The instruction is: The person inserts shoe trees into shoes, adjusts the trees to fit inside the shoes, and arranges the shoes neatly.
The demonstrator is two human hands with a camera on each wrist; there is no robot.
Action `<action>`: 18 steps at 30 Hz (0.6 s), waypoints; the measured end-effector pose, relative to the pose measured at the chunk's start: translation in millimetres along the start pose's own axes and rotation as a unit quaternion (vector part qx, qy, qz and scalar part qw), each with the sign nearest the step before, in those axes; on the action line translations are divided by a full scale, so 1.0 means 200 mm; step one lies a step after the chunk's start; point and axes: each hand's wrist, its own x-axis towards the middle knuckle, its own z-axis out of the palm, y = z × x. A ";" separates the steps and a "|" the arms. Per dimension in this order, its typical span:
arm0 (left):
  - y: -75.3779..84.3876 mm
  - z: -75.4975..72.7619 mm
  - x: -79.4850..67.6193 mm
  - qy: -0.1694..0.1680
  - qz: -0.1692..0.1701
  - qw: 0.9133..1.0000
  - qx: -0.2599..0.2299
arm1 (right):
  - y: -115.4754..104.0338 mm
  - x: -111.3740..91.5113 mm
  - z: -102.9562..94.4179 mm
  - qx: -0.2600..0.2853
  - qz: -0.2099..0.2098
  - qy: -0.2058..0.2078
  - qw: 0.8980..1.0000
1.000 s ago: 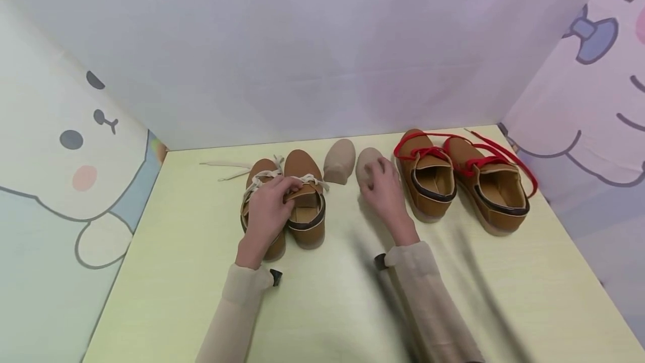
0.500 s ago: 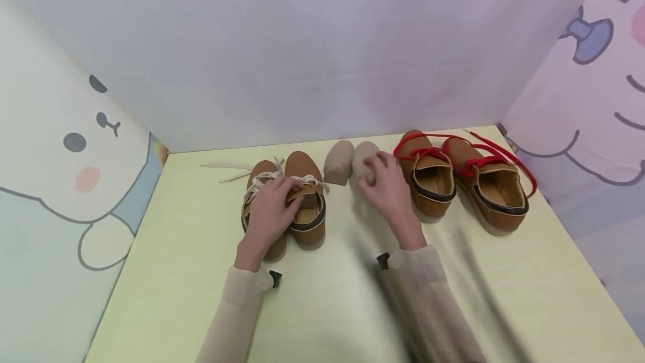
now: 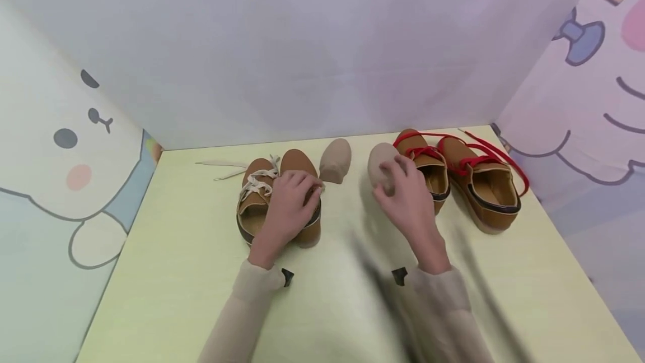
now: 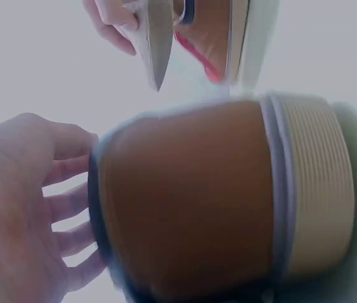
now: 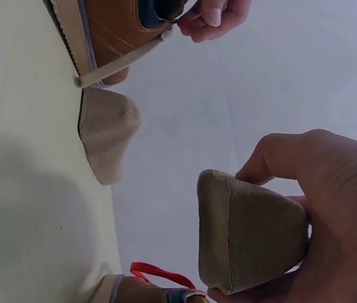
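Your right hand (image 3: 407,198) holds a beige shoe insert (image 5: 260,233) above a pale table (image 3: 176,273), fingers wrapped on either side of it, the flat end facing back toward your wrist and the rounded end pointing toward 12 o'clock, the far wall (image 3: 322,83). Across from it, your left hand (image 3: 291,206) bends over a brown shoe (image 3: 298,162) with white laces, thumb and fingers pinching at the tongue; the exact fingertip contact is partly hidden.

The step in hand looks like one of bearing the insert in one hand while steadying the shoe with the other. To do it well, lift the tongue clear of the opening, let the rounded end lead, and hold the insert level by its sides. Mind the loose white lace (image 5: 125,63) hanging beside the shoe; it could snag or get tucked under.

The insert sits in your right hand's grasp, at 11 o'clock from your palm. The pinched shoe lies at 9 o'clock from that hand, well apart; its mate (image 3: 253,212) is just beside it at your left hand's 9. A second insert (image 3: 336,158) rests on the table at your right hand's 10, and a red-laced shoe (image 3: 437,181) stands near, at 1.
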 end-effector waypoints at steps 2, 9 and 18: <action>0.04 0.02 0.03 -0.010 0.011 1.000 -0.006 | 0.01 -0.02 -0.03 -0.002 0.004 0.000 1.000; 0.19 0.16 0.18 -0.068 0.069 0.995 -0.035 | 0.06 -0.10 -0.13 -0.018 0.007 0.038 0.999; 0.33 0.34 0.33 -0.143 0.055 0.987 -0.050 | 0.10 -0.21 -0.26 -0.031 0.047 0.046 0.997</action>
